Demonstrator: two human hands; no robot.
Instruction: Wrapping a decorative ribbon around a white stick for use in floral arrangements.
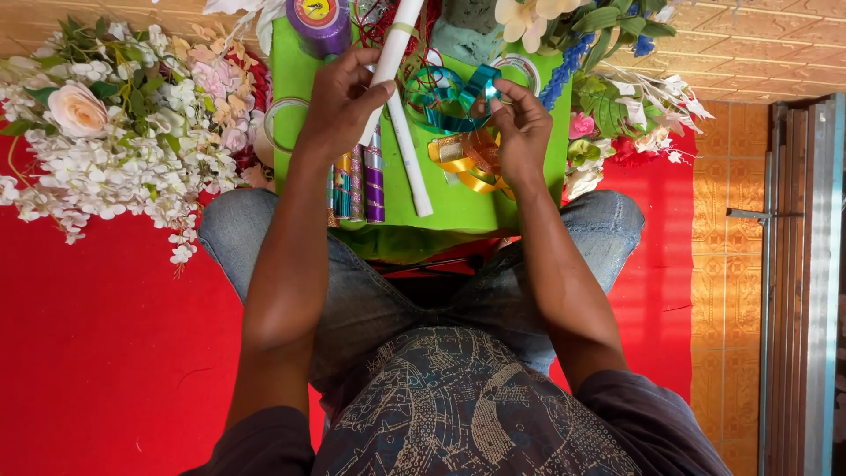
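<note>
- The left hand (339,101), in the upper middle of the frame, was curled around a white rolled tube (398,106); its fingers closed over the upper part of the tube, which ran slanting down toward the centre of the green board (529,189).
- The right hand (520,123), just right of centre near the top, had its fingertips pinched on a teal curled ribbon (449,92); the rest of the hand was half folded, and nothing else showed in its grasp.
- The teal ribbon lay in loops on the green board between the two hands, touching or just beside the white tube.
- A gold ribbon (467,163) lay in loops just below the right hand, partly under it.
- Several striped foil rolls (357,185) lay side by side below the left hand, at the lower left of the board.
- A purple ribbon spool (322,26) stood at the top edge, above the left hand.
- White artificial flowers (106,150) filled the upper left, and a mixed bunch of flowers (617,97) the upper right, over a red floor covering (97,353).
- Judging by this, the step in hand was gathering the teal ribbon at the tube; the next move would call for a steady hold on the tube and a fine pinch, since the curls spring loose easily.
</note>
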